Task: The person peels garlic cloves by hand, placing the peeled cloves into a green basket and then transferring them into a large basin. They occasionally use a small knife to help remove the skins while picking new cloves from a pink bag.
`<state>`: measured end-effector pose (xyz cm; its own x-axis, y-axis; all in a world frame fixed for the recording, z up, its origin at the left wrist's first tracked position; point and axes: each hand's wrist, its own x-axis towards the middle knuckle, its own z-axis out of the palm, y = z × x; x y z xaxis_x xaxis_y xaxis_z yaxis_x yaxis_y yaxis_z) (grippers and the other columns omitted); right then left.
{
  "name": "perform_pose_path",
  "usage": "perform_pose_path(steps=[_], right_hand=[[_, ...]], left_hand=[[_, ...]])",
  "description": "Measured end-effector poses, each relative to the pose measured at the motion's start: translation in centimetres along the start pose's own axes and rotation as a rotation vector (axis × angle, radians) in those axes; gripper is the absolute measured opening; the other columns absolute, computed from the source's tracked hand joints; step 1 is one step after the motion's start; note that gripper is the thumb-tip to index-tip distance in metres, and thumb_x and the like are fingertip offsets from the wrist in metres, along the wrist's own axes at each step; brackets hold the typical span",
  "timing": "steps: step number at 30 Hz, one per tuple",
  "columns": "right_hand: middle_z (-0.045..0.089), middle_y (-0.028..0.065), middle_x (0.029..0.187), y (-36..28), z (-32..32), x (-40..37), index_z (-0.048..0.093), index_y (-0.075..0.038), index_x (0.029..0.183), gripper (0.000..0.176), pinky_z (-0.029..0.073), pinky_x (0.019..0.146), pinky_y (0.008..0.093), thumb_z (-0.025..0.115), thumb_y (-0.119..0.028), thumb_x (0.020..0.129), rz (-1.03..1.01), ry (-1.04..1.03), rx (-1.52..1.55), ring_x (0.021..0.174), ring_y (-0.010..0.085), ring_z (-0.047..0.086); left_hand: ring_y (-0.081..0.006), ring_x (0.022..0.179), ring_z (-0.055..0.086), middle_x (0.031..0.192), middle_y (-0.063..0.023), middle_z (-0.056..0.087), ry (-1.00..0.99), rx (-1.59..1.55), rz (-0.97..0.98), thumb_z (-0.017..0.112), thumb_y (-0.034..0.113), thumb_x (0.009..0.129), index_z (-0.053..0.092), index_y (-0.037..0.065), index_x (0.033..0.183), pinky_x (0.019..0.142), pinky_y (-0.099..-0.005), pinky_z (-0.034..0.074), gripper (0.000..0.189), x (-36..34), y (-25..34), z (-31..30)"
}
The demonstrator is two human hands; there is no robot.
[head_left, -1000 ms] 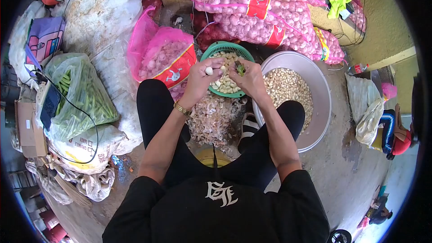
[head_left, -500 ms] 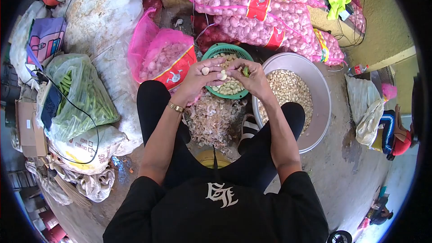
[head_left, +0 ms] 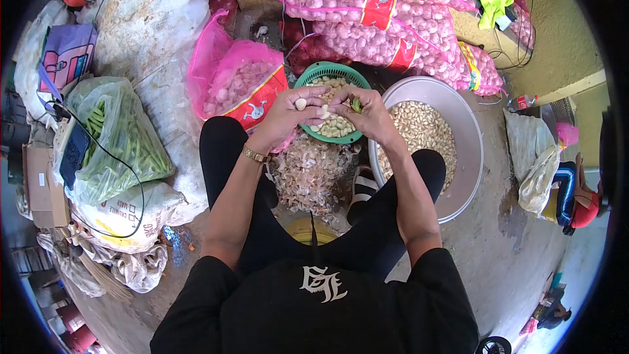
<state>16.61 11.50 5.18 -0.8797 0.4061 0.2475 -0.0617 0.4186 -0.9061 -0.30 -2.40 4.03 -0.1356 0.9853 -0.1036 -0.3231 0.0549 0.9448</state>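
Note:
My left hand [head_left: 292, 113] is closed around garlic cloves; one pale clove [head_left: 301, 103] shows on its fingers. Between the fingertips of both hands is another peeled clove [head_left: 325, 112], which the right thumb and finger meet from the other side. A small green object [head_left: 356, 103] sticks out of my closed right hand [head_left: 367, 113]; its kind I cannot tell. Both hands are over a green plastic basket [head_left: 308, 77] partly filled with cloves. Below the basket, between my feet, lies a heap of papery garlic skins [head_left: 311, 177].
A wide pale basin [head_left: 462, 187] of cloves stands by my right leg. An open pink mesh bag [head_left: 209, 59] of garlic is at left, with stacked garlic sacks [head_left: 393, 33] behind. A plastic bag of green pods [head_left: 124, 137] lies far left. Another person [head_left: 555, 308] is at far right.
The hands stay nearly in place over the basket, with only slight finger movement around the clove. The whole view has shifted very slightly.

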Motion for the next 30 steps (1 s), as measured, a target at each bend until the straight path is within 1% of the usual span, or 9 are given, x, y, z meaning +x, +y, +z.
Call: perform_pose_path(steps=[8, 11, 13, 17, 19, 20, 22, 25, 30], right_hand=[[0.063, 0.0077, 0.088, 0.6, 0.4, 0.2, 0.063, 0.001, 0.094, 0.01, 0.047, 0.078, 0.0294, 0.069, -0.001, 0.086, -0.027, -0.042, -0.122, 0.084, 0.0139, 0.059], [0.062, 0.0097, 0.088, 0.6, 0.6, -0.2, 0.061, 0.001, 0.093, 0.012, 0.047, 0.078, 0.0305, 0.069, 0.001, 0.084, -0.09, -0.03, -0.153, 0.085, 0.0166, 0.058], [0.062, 0.0099, 0.084, 0.6, 0.7, -0.5, 0.063, 0.001, 0.093, 0.012, 0.048, 0.076, 0.0307, 0.069, 0.002, 0.083, -0.109, -0.103, -0.2, 0.081, 0.0175, 0.06], [0.065, 0.0081, 0.08, -0.7, 0.7, -1.4, 0.064, 0.0, 0.092, 0.012, 0.049, 0.073, 0.0297, 0.069, 0.003, 0.082, -0.106, -0.216, -0.168, 0.077, 0.0152, 0.061], [0.068, 0.0056, 0.08, -1.3, 0.6, -1.8, 0.066, 0.001, 0.089, 0.008, 0.049, 0.07, 0.0278, 0.071, 0.0, 0.084, 0.091, -0.158, -0.096, 0.076, 0.0112, 0.061], [0.068, 0.0056, 0.08, -1.3, 0.7, -1.7, 0.066, 0.001, 0.089, 0.008, 0.049, 0.07, 0.0278, 0.071, 0.0, 0.084, 0.093, -0.159, -0.098, 0.076, 0.0112, 0.061], [0.07, 0.0076, 0.081, -1.3, 1.1, -1.3, 0.069, 0.0, 0.088, 0.011, 0.05, 0.07, 0.0289, 0.075, -0.007, 0.082, 0.086, 0.126, 0.009, 0.076, 0.0116, 0.064], [0.071, 0.0083, 0.083, -0.9, 1.9, -0.9, 0.07, 0.002, 0.091, 0.011, 0.049, 0.07, 0.0287, 0.073, -0.007, 0.084, 0.057, 0.272, 0.026, 0.076, 0.0101, 0.062], [0.069, 0.0035, 0.08, 0.1, 2.3, -0.9, 0.071, 0.003, 0.098, 0.016, 0.049, 0.067, 0.0242, 0.071, -0.01, 0.088, 0.112, 0.259, -0.055, 0.074, 0.0063, 0.059]], left_hand=[[-0.0162, 0.1, 0.067, 0.113, -0.0085, 0.066, -0.005, 0.077, -0.002, 0.064, 0.001, 0.09, 0.052, 0.002, 0.136, 0.089, -0.0294, 0.057, 0.047, 0.1, -0.6, -0.3], [-0.0157, 0.101, 0.066, 0.115, -0.0075, 0.065, 0.025, -0.046, 0.023, 0.063, 0.001, 0.091, 0.054, 0.004, 0.135, 0.089, -0.0292, 0.057, 0.045, 0.4, -1.1, -0.3], [-0.0135, 0.099, 0.065, 0.112, -0.0057, 0.063, 0.145, -0.072, 0.031, 0.065, 0.001, 0.09, 0.057, 0.002, 0.131, 0.085, -0.0281, 0.057, 0.042, 0.4, -0.1, -0.1], [-0.0143, 0.102, 0.065, 0.113, -0.0059, 0.063, 0.175, -0.163, 0.062, 0.065, 0.002, 0.09, 0.059, 0.003, 0.129, 0.087, -0.0297, 0.058, 0.04, 0.5, 0.1, 0.1], [-0.0152, 0.1, 0.065, 0.114, -0.0069, 0.063, 0.169, -0.186, 0.049, 0.066, 0.002, 0.09, 0.06, 0.003, 0.127, 0.085, -0.0306, 0.059, 0.038, 0.5, 0.0, 0.2], [-0.0152, 0.1, 0.065, 0.114, -0.0069, 0.063, 0.168, -0.188, 0.049, 0.066, 0.002, 0.09, 0.06, 0.003, 0.127, 0.085, -0.0306, 0.059, 0.038, 0.5, -0.1, 0.2], [-0.0152, 0.099, 0.066, 0.113, -0.0068, 0.064, 0.183, -0.138, 0.06, 0.066, 0.002, 0.09, 0.06, 0.004, 0.127, 0.084, -0.0303, 0.06, 0.037, 0.5, -0.1, 0.2], [-0.0139, 0.099, 0.066, 0.111, -0.0074, 0.065, 0.181, -0.083, 0.091, 0.067, 0.005, 0.09, 0.058, 0.002, 0.128, 0.085, -0.0285, 0.058, 0.039, 0.3, -0.2, 0.3], [-0.0124, 0.097, 0.066, 0.109, -0.007, 0.065, 0.175, 0.047, 0.106, 0.067, 0.005, 0.09, 0.058, 0.003, 0.129, 0.084, -0.0264, 0.057, 0.04, 0.3, -0.8, 0.6]])
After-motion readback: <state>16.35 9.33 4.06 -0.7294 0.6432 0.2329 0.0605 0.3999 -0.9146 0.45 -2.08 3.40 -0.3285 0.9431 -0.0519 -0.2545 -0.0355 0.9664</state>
